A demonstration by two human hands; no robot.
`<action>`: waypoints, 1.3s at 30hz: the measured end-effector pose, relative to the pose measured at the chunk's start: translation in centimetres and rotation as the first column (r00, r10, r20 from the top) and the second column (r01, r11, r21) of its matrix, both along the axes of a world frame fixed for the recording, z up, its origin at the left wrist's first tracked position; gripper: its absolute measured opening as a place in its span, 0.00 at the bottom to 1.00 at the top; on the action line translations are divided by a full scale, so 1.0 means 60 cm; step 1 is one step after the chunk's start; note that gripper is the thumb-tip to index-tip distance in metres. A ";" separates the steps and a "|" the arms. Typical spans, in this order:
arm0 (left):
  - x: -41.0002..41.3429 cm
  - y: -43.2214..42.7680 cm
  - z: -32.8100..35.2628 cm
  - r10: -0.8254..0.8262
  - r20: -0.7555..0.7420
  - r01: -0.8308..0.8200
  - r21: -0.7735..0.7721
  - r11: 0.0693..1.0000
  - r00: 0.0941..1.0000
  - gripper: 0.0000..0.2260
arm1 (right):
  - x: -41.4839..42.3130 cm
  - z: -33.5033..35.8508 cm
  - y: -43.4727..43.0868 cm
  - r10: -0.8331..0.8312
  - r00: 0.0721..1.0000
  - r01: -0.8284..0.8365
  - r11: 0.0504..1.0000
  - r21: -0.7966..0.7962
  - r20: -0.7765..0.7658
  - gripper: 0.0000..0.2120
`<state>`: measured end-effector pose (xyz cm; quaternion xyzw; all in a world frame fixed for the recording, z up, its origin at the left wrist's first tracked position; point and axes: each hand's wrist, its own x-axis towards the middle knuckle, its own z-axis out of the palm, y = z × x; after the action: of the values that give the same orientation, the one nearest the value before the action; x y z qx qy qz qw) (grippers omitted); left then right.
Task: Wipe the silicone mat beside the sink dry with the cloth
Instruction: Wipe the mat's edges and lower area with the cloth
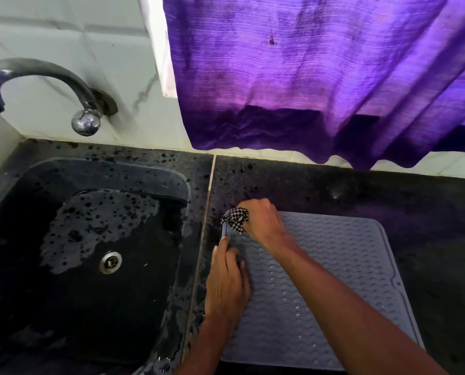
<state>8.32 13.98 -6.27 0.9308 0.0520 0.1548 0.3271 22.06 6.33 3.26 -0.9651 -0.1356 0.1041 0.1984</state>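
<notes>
- Two hands work at the left side of a grey mat [320, 280] with wavy ridges, which lies flat on the dark speckled worktop [388, 190], just right of the sink [104, 165] and near the worktop's front edge.
- The right hand [261, 220] sits over the mat's far left corner, its fingers curled tightly round a bunched black-and-white checked cloth [236, 219].
- The cloth pokes out from the fist toward the sink and touches the mat's raised corner rim.
- The right forearm reaches in from the lower right, crossing above the mat's middle.
- The left hand [227, 280] lies palm down along the mat's left edge, fingers straight and pressed flat, holding nothing; its fingertips end just short of the cloth.
- Small drops of water glint on the mat's near half.
- The sink is dark, with a shallow patch of water on its floor around a metal drain [110, 262].
- A curved metal tap [36, 77] juts from the tiled wall above the sink's far left corner.
- A purple curtain [307, 77] hangs over the worktop's back edge, behind the mat.
</notes>
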 end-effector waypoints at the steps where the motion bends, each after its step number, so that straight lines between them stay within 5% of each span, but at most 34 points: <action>1: 0.000 0.001 -0.003 0.008 -0.003 -0.008 0.013 1.000 1.000 0.07 | -0.009 -0.002 0.000 0.001 1.000 -0.001 1.000 -0.003 0.010 0.15; 8: -0.002 -0.002 -0.001 0.002 -0.026 -0.002 0.023 1.000 1.000 0.19 | -0.047 -0.024 -0.009 -0.010 0.999 0.009 1.000 0.020 0.045 0.07; 20: -0.007 -0.002 0.005 0.007 -0.002 -0.007 -0.070 0.998 1.000 0.17 | -0.098 -0.034 -0.024 -0.061 0.998 0.062 0.997 0.035 -0.020 0.10; 29: -0.003 -0.005 0.012 -0.096 0.013 0.094 0.106 0.990 0.995 0.22 | -0.075 -0.035 -0.078 -0.007 0.993 0.015 0.998 -0.062 0.120 0.10; 34: 0.002 -0.004 0.004 -0.102 -0.120 0.132 0.278 0.951 0.988 0.28 | -0.066 -0.035 -0.103 0.092 0.987 -0.085 0.994 -0.064 0.129 0.16; 39: 0.004 -0.009 0.010 -0.075 -0.153 0.121 0.313 0.942 0.985 0.30 | -0.056 -0.044 -0.180 0.004 0.983 0.011 0.996 -0.083 0.183 0.16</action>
<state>8.57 13.45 -5.65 0.9815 0.0023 0.0797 0.1743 18.73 -4.45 0.60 -0.9783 -0.1472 0.0203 0.1446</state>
